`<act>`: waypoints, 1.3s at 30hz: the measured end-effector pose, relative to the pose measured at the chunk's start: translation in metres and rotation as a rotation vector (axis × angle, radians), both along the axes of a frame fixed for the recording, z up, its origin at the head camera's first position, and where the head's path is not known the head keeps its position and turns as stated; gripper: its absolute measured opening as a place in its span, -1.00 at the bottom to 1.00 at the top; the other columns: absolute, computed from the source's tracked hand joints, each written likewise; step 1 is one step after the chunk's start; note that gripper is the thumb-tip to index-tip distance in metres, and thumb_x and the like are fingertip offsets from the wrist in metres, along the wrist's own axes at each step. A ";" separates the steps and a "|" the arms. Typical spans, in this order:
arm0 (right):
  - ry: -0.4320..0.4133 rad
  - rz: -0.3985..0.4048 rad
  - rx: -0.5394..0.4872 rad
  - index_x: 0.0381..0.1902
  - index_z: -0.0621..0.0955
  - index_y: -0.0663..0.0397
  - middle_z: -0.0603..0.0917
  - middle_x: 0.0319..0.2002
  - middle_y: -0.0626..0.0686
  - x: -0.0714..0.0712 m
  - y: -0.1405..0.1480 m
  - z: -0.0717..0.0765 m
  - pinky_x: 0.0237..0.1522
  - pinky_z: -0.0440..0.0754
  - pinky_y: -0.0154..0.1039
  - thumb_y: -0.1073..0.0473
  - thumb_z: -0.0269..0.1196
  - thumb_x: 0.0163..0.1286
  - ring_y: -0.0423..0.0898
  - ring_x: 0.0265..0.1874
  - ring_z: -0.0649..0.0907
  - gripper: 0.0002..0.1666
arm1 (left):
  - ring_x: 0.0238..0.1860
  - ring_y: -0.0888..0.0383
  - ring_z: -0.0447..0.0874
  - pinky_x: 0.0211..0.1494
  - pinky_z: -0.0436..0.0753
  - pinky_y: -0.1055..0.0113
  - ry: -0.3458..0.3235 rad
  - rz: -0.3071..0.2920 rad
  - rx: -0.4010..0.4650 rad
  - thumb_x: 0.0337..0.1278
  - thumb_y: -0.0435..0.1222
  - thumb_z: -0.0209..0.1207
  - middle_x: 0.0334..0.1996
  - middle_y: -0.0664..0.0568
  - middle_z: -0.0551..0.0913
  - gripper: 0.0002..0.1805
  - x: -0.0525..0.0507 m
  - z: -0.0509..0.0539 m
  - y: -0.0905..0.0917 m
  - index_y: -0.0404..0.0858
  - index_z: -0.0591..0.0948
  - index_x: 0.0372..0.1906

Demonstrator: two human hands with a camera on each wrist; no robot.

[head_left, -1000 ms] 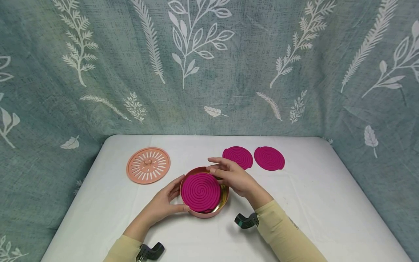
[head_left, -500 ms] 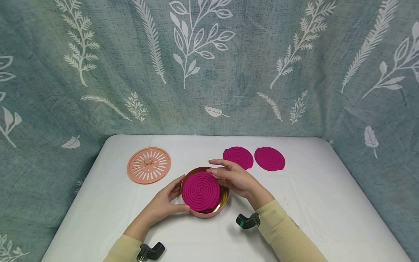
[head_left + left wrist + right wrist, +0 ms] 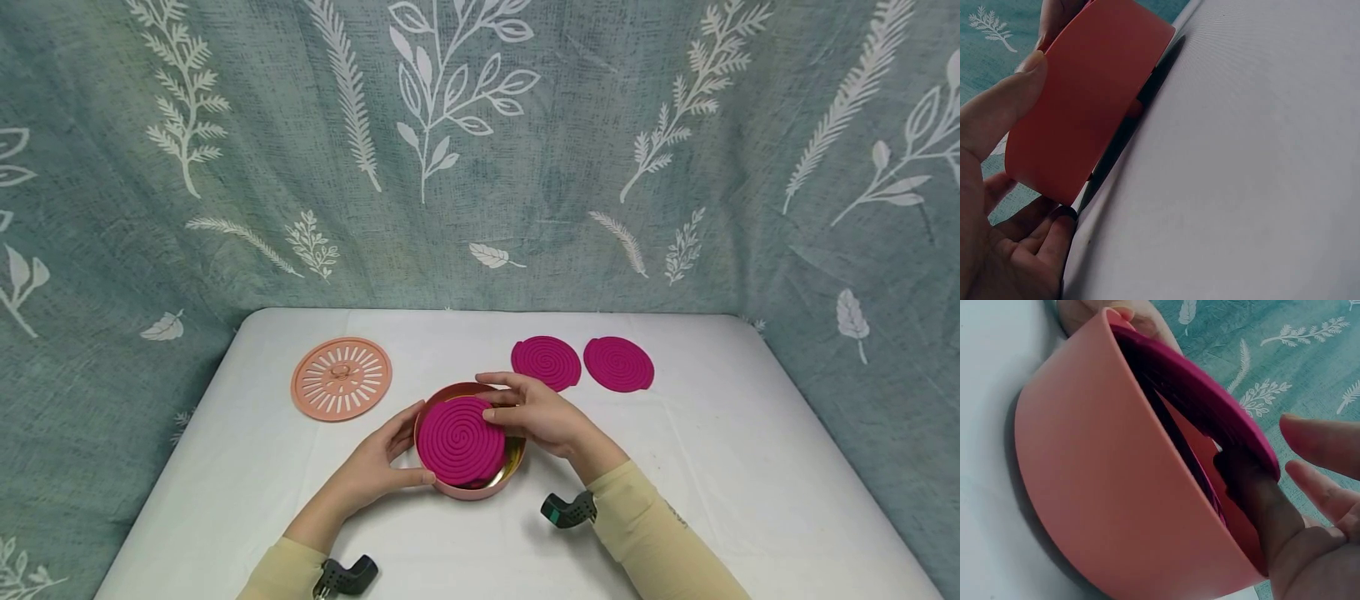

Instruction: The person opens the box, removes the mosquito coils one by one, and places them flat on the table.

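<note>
Spiral mat: here's the magenta mat [image 3: 460, 440], tilted across the mouth of the box, one edge up above the rim, neither fully in nor fully out.
Right hand: and the right hand [image 3: 536, 414] grasps that raised edge, a digit tucked beneath it and the thumb over the top.
Round box: the pink box [image 3: 467, 493] stands on the table, lid off, gold-coloured inside.
Left hand: the left hand [image 3: 377, 464] grips the box's side, thumb near the rim.
Inside: another dark magenta edge [image 3: 1220, 514] shows below; how many mats it means, I can't tell.
Outside: one flat mat [image 3: 547, 362] and its neighbour [image 3: 618, 364] lie beyond the right hand, side by side.
Lid: the slotted lid [image 3: 341, 379] lies off to the left, well apart.
Score so far: by my reading, two mats are out, one is mid-handling, and the lid isn't on.
</note>
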State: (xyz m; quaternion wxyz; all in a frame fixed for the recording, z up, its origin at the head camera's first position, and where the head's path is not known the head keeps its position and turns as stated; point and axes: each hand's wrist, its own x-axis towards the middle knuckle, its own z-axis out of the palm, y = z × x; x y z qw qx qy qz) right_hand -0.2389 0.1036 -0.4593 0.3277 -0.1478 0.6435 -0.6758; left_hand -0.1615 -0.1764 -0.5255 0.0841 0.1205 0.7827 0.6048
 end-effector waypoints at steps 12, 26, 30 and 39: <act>0.049 0.018 0.147 0.40 0.40 0.08 0.67 -0.03 0.21 0.000 -0.003 0.001 -0.15 0.78 0.01 0.29 0.38 0.30 0.04 -0.14 0.73 -0.27 | 0.40 0.20 0.29 0.41 0.35 0.42 -0.007 0.000 -0.007 -0.31 -0.05 0.62 0.43 0.14 0.30 0.17 0.000 -0.001 0.000 0.16 0.20 0.51; 0.048 0.024 0.191 0.30 0.52 0.16 0.72 -0.06 0.15 -0.002 -0.001 -0.004 -0.21 0.79 -0.04 0.27 0.36 0.32 -0.03 -0.23 0.75 -0.41 | 0.40 0.20 0.29 0.42 0.34 0.42 -0.007 -0.004 -0.004 -0.31 -0.05 0.61 0.43 0.14 0.29 0.18 0.000 -0.001 0.000 0.12 0.20 0.52; 0.038 0.010 0.179 0.29 0.53 0.14 0.71 -0.04 0.16 -0.002 0.000 -0.004 -0.22 0.79 -0.05 0.27 0.37 0.31 -0.02 -0.23 0.75 -0.41 | 0.40 0.21 0.29 0.41 0.34 0.42 -0.010 0.000 -0.001 -0.32 -0.07 0.62 0.43 0.15 0.29 0.18 0.000 0.000 0.000 0.12 0.21 0.52; 0.046 -0.038 0.174 0.28 0.54 0.09 0.69 -0.08 0.18 -0.002 0.003 -0.004 -0.26 0.81 -0.08 0.27 0.40 0.28 -0.06 -0.30 0.73 -0.40 | 0.40 0.22 0.28 0.42 0.32 0.43 -0.013 0.003 0.005 -0.33 -0.09 0.62 0.43 0.14 0.29 0.18 0.000 0.000 0.000 0.10 0.21 0.52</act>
